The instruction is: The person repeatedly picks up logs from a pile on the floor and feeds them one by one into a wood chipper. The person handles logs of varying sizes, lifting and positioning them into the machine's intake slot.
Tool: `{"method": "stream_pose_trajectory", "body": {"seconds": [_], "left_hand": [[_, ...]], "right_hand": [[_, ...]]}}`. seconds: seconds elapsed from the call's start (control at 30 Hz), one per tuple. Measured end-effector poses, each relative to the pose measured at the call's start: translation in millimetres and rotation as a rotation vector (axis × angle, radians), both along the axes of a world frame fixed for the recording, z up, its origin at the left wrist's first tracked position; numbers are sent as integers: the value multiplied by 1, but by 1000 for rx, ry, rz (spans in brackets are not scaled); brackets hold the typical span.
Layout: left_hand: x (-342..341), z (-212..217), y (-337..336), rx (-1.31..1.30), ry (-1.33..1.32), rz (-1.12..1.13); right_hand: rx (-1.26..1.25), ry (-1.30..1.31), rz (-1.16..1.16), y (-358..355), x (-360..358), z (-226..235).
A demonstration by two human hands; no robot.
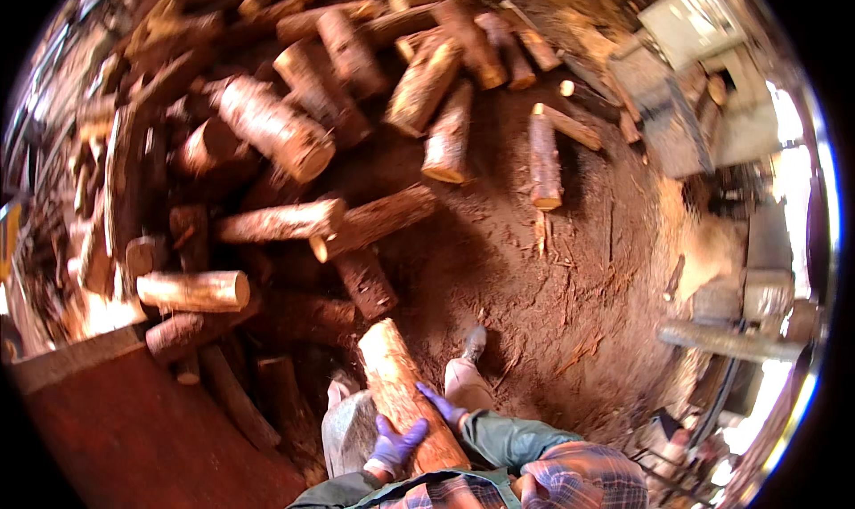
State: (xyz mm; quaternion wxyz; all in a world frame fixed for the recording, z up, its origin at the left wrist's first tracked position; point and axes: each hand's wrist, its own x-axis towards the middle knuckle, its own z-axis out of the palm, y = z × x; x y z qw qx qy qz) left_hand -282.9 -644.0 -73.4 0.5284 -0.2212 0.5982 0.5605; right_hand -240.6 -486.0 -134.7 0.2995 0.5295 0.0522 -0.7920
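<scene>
A thick, light-brown log (396,371), mostly stripped of bark, lies lengthwise in front of my body, its far end pointing away and slightly left. My left hand (394,445), in a purple glove, presses on its left side with the fingers laid over the wood. On the opposite side my right hand (441,405), also gloved in purple, grips the log with its fingertips partly hidden. The log's near end reaches my torso. Just beyond its far end is a darker, bark-covered log (363,282).
Many cut logs are heaped ahead and to the left, among them a thick one (272,126). A reddish-brown panel (134,429) stands at lower left. Bark scraps litter the dirt floor (552,304). A weathered beam (726,340) and grey blocks line the right side.
</scene>
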Motion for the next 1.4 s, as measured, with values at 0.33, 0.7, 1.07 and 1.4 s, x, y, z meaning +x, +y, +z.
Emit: {"method": "stream_pose_trajectory", "body": {"seconds": [0.33,0.7,1.07,1.4], "left_hand": [[70,140,298,222,917,-444],[22,238,587,766,574,-385],[-86,292,1093,1274,-101,-603],[-111,397,1676,488,1906,-1283]], "right_hand": [[187,659,-366,310,93,205],[853,1060,-488,580,130,296],[1179,1001,-597,1025,62,337],[2164,130,-196,1515,44,413]]}}
